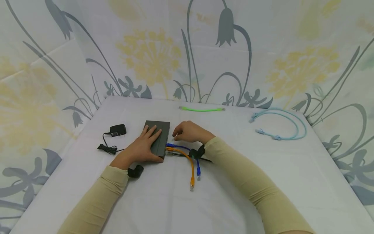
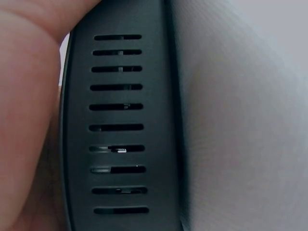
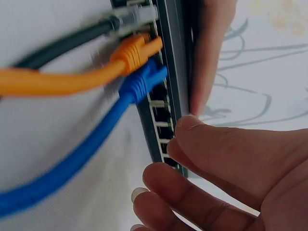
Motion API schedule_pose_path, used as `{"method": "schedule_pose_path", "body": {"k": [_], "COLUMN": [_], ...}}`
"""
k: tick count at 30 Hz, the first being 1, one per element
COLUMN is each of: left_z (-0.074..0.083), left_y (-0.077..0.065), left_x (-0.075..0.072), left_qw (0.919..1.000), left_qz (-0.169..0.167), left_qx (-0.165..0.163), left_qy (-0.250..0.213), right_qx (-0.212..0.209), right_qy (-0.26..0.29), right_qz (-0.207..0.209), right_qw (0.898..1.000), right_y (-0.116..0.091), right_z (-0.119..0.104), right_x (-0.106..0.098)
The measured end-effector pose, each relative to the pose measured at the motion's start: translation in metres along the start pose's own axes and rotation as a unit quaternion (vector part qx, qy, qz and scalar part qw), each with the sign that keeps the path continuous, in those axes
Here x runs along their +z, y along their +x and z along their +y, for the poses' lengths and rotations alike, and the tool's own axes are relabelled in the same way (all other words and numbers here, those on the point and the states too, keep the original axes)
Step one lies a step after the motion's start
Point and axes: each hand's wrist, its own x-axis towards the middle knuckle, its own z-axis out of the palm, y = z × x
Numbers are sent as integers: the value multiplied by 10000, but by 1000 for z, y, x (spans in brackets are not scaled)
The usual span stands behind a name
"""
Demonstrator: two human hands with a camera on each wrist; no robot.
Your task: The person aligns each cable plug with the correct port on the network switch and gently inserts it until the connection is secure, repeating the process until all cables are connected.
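Note:
A black network switch point(image 1: 164, 136) lies on the white-covered table. My left hand point(image 1: 141, 149) rests on it with straight, spread fingers, the thumb along its near edge; vent slots point(image 2: 118, 107) line the side seen in the left wrist view. Plugged in side by side are a blue network cable point(image 3: 103, 122), an orange one point(image 3: 62, 82) and a black one point(image 3: 72, 41) with a clear plug. Loosely bent and holding nothing, my right hand point(image 1: 193, 131) is beside the port side. Its thumb and fingertips are right at the row of unfilled ports point(image 3: 162, 125).
Left of the switch is a black power adapter point(image 1: 118, 130) with a bundled cord point(image 1: 107, 149). A short green cable point(image 1: 201, 110) lies at the back, and light blue cables point(image 1: 298, 130) curl at the right. A flower-printed curtain point(image 1: 204, 65) stands behind the table.

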Motion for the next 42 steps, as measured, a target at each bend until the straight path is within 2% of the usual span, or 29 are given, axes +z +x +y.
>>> {"method": "schedule_pose_path", "body": {"k": [11,23,33,42], "left_z": [0,-1,-3,-5], "left_y": [0,-2,0,0], "left_x": [0,1,2,3], "left_qw": [10000,10000,9999,9999], "left_qz": [-8,27,96,63], "left_qx": [-13,13,90,81], "left_qy": [-6,-11,35,23], "right_qx": [241,567,1050,1257], "right_qy": [97,222,250,424], "right_qz": [363,938,1467,1821], "right_qw": [9990,9937,9833,9743], "right_y": [11,22,29,37], "right_z": [21,42,54,64], "right_x": [-9,-19,-26,-28]}}
